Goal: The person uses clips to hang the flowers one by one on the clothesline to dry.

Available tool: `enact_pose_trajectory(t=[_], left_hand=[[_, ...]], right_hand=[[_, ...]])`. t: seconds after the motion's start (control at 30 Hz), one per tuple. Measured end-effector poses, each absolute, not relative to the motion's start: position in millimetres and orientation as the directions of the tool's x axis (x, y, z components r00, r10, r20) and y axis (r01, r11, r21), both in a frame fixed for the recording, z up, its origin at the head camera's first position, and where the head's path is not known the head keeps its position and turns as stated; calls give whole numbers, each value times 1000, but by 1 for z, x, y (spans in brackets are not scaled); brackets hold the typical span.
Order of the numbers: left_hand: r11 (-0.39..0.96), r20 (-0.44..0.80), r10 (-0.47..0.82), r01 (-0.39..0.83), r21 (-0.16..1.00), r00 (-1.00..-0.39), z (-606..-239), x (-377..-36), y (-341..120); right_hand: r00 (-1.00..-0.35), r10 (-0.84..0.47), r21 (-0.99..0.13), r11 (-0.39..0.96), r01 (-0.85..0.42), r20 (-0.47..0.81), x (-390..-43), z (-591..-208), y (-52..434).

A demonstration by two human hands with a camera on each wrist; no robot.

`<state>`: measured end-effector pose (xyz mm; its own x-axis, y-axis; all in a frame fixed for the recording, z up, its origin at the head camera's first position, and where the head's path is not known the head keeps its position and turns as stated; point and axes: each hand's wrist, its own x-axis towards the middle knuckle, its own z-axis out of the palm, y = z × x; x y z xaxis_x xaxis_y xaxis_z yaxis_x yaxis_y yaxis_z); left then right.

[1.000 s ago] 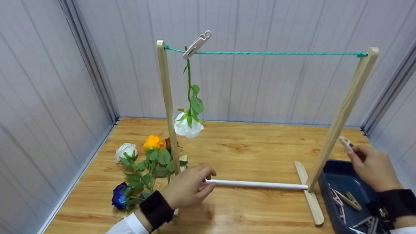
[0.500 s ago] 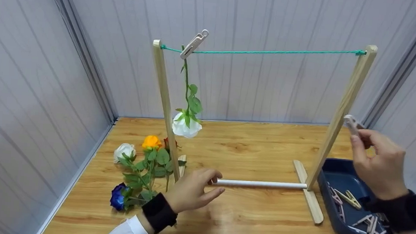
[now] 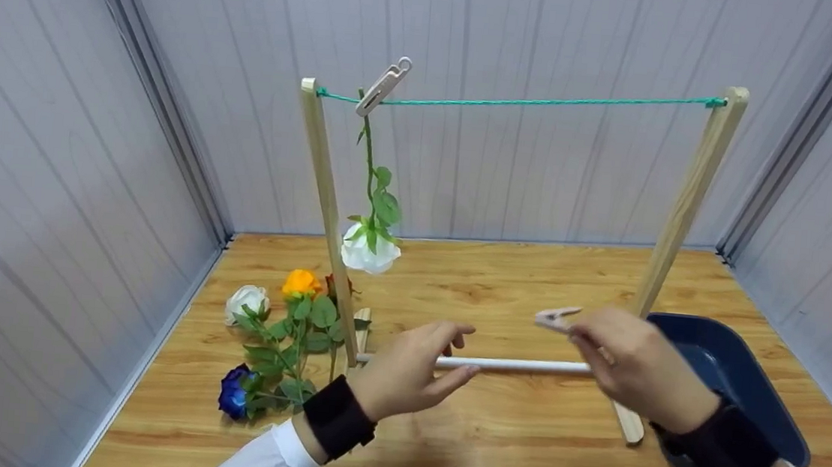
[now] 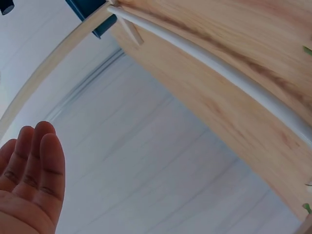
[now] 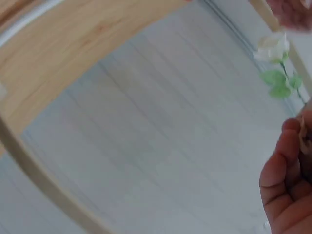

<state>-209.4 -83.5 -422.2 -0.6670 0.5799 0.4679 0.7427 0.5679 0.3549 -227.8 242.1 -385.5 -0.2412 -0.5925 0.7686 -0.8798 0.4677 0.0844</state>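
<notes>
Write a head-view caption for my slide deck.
Right hand pinches a clothespin near the open left hand.

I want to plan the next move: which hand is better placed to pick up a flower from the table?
Left, probably. The left hand is open and nearer the flowers on the table; the right hand already pinches a clothespin.

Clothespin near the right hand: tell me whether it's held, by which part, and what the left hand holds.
The right hand pinches the clothespin by its rear end, tip pointing left. The left hand holds nothing, fingers relaxed.
</notes>
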Motion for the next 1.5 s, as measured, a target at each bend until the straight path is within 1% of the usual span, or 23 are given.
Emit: enact_pose_trajectory(t=[0.07,0.13,0.23,0.33,0.43,0.53,0.73,0.83,0.9,0.97,1.07,1.13,1.2,1.3,1.4,1.5], left_hand=[[564,453,601,750,345,-659,-421,-208,-79],[562,432,619,754,340,-656,-422,-208,-76],[556,392,644,754,350,-657,-424,-206,-71],[540,354,663,749,384,-660,-427,-205,-68],[522,335,685,757,394,-647,-431,-205,-67],[510,373,686,779,366,-625,-434,-205,-67],[489,533,623,817,305,-572,-439,-206,-69],[480,567,616,832,279,-546,-440,-207,-69],[469,575,615,836,284,-540,-440,-208,-69],[453,576,608,835,314,-546,-440,-209,-69],[428,579,599,833,352,-553,-441,-211,-71],[414,590,597,839,353,-543,-442,-212,-72],[405,606,601,852,331,-521,-443,-212,-73],[394,631,609,874,286,-481,-445,-212,-73],[393,647,612,884,251,-456,-447,-211,-74],[398,650,615,888,232,-446,-449,-211,-73]], right_hand=[[-227,-648,108,435,-894,727,-226,-392,232],[-228,-680,117,421,-900,696,-224,-399,223],[-222,-711,114,391,-913,667,-221,-406,212],[-217,-737,108,366,-924,640,-217,-410,203],[-225,-753,96,356,-930,619,-214,-412,197],[-240,-759,73,353,-933,605,-214,-413,193],[-239,-771,47,329,-943,590,-215,-416,188],[-241,-772,44,328,-944,589,-215,-417,187],[-253,-764,39,341,-939,593,-215,-418,186],[-285,-746,20,371,-929,602,-214,-418,184],[-360,-705,-21,440,-898,611,-213,-418,183],[-404,-688,-38,481,-876,603,-213,-418,184],[-429,-694,-35,505,-863,579,-213,-418,185],[-426,-729,-14,497,-867,536,-214,-417,185],[-400,-756,4,470,-883,518,-215,-418,185],[-366,-762,22,445,-895,534,-216,-420,186]])
